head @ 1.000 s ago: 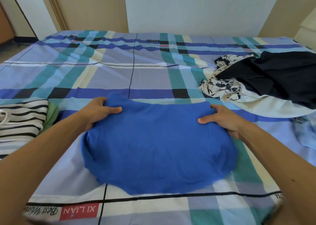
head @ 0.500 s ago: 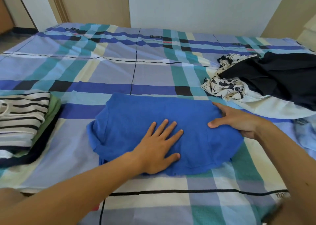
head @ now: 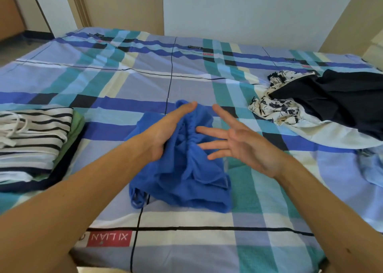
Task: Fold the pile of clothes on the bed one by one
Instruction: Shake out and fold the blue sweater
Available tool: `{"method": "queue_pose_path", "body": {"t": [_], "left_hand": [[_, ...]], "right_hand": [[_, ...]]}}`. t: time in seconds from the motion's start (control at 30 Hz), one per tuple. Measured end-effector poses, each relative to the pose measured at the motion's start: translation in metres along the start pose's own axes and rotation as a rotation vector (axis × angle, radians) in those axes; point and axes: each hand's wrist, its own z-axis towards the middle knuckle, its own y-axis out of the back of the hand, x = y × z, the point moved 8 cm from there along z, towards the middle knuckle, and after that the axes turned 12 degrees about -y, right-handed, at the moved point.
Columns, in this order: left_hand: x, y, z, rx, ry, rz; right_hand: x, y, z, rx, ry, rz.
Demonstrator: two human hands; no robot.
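Observation:
A blue garment point(head: 186, 181) sits bunched and narrow in the middle of the bed, squeezed between my two hands. My left hand point(head: 165, 131) presses flat against its left side with straight fingers, the far edge of the cloth draped over the fingertips. On the right side, my right hand point(head: 238, 144) has its fingers spread and straight, their tips touching the gathered folds. The unfolded pile lies at the right: a black garment point(head: 342, 100) over a floral white one point(head: 273, 106) and a plain white one point(head: 331, 136).
A stack of folded clothes point(head: 31, 136), striped on top with green and navy below, rests at the left edge of the bed. The plaid sheet point(head: 145, 82) covers the bed. A pale blue cloth point(head: 371, 165) lies at the far right.
The blue garment was lying flat and wide; both hands have pushed inward and it is now gathered into a narrow, raised bundle. My left hand moved from its top to its left side.

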Motion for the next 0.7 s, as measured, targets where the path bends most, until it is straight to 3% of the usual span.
{"method": "queue_pose_path", "body": {"t": [0.07, 0.13, 0.27, 0.33, 0.53, 0.63, 0.7], "left_hand": [[0.004, 0.017, 0.002, -0.078, -0.026, 0.161], [0.006, 0.029, 0.005, -0.156, -0.072, 0.259], [0.001, 0.041, 0.01, -0.25, -0.113, 0.307], [-0.007, 0.048, 0.012, -0.273, -0.123, 0.303], [-0.022, 0.11, 0.025, -0.395, -0.108, 0.448], [-0.012, 0.136, 0.031, -0.381, -0.055, 0.683], [-0.011, 0.138, 0.031, -0.339, -0.044, 0.976]], "right_hand": [[-0.004, -0.012, 0.008, 0.048, 0.004, 0.08], [-0.003, -0.008, 0.011, -0.015, 0.068, 0.148], [0.001, 0.028, 0.001, -0.416, 0.156, 0.093], [-0.01, 0.037, -0.001, -0.507, 0.101, -0.039], [-0.045, -0.017, 0.009, -0.242, -0.037, -0.457], [-0.056, -0.045, 0.012, -0.141, -0.011, -0.641], [-0.055, -0.052, 0.013, -0.153, 0.056, -0.711]]}}
